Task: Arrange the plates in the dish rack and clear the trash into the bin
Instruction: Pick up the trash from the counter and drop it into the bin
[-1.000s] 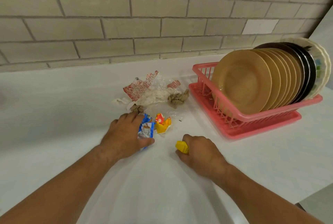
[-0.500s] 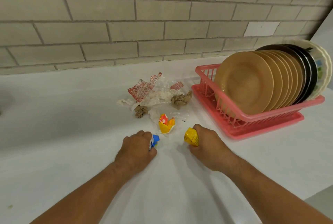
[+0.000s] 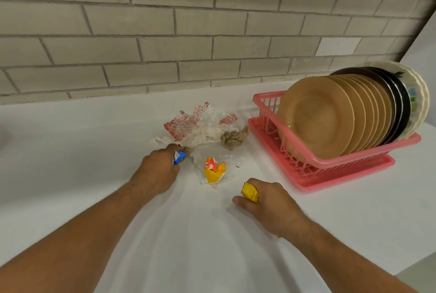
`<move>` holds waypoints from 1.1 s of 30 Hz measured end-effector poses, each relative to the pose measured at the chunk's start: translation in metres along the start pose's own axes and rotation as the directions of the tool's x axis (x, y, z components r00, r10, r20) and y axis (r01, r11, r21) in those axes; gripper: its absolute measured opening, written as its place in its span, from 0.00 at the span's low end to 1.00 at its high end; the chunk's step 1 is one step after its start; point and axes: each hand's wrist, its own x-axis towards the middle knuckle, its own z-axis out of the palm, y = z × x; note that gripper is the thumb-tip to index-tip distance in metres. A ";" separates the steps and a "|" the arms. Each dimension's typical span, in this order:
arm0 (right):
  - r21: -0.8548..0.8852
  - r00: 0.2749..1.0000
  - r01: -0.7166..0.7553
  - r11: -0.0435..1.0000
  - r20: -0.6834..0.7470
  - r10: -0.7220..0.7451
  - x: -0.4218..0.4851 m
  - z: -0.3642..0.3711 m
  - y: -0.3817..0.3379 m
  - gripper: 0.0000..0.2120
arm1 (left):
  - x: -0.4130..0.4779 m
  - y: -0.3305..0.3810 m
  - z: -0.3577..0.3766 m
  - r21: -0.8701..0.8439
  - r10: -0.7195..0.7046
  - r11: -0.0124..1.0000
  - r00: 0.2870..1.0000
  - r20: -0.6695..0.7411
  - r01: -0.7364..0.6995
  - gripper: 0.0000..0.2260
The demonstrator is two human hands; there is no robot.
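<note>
My left hand point(image 3: 157, 171) grips a crumpled blue wrapper point(image 3: 179, 156) and reaches against a small brown paper wad at the near edge of the trash pile. My right hand point(image 3: 269, 203) is curled round a yellow wrapper point(image 3: 250, 193) and rests on the counter. Between the hands lies an orange and yellow wrapper point(image 3: 214, 170). Behind it sit clear plastic point(image 3: 212, 132), a red and white wrapper point(image 3: 182, 124) and a brown crumpled paper point(image 3: 234, 138). The pink dish rack point(image 3: 330, 165) on the right holds several tan plates point(image 3: 316, 118), dark plates and a white one, all upright.
The white counter point(image 3: 82, 151) runs back to a beige brick wall point(image 3: 165, 33). The counter's front right corner point(image 3: 401, 266) drops off near my right forearm. No bin is in view.
My left hand closed on the blue wrapper, drew back, then moved forward again to the pile's near edge. My right hand, still holding the yellow wrapper, has slid a little right and nearer.
</note>
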 end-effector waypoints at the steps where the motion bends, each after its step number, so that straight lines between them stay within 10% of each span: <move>1: -0.006 1.000 -0.001 1.000 0.006 0.001 0.000 0.001 0.000 0.18 | 0.008 -0.002 0.000 0.024 0.024 0.999 0.998 0.064 -0.025 0.22; 9: 0.008 1.000 0.010 1.000 0.012 -0.010 -0.010 0.010 0.006 0.15 | 0.047 -0.001 0.010 0.255 0.064 0.955 0.944 0.323 -0.152 0.22; 26: 0.154 0.989 -0.063 0.986 -0.120 0.082 -0.056 0.003 0.004 0.28 | -0.060 -0.015 0.035 0.106 0.129 0.987 0.989 -0.065 -0.122 0.16; 33: 0.192 0.997 -0.013 0.981 -0.067 0.027 -0.075 -0.016 0.034 0.15 | -0.093 0.030 0.016 -0.049 0.099 0.993 0.982 -0.158 -0.108 0.16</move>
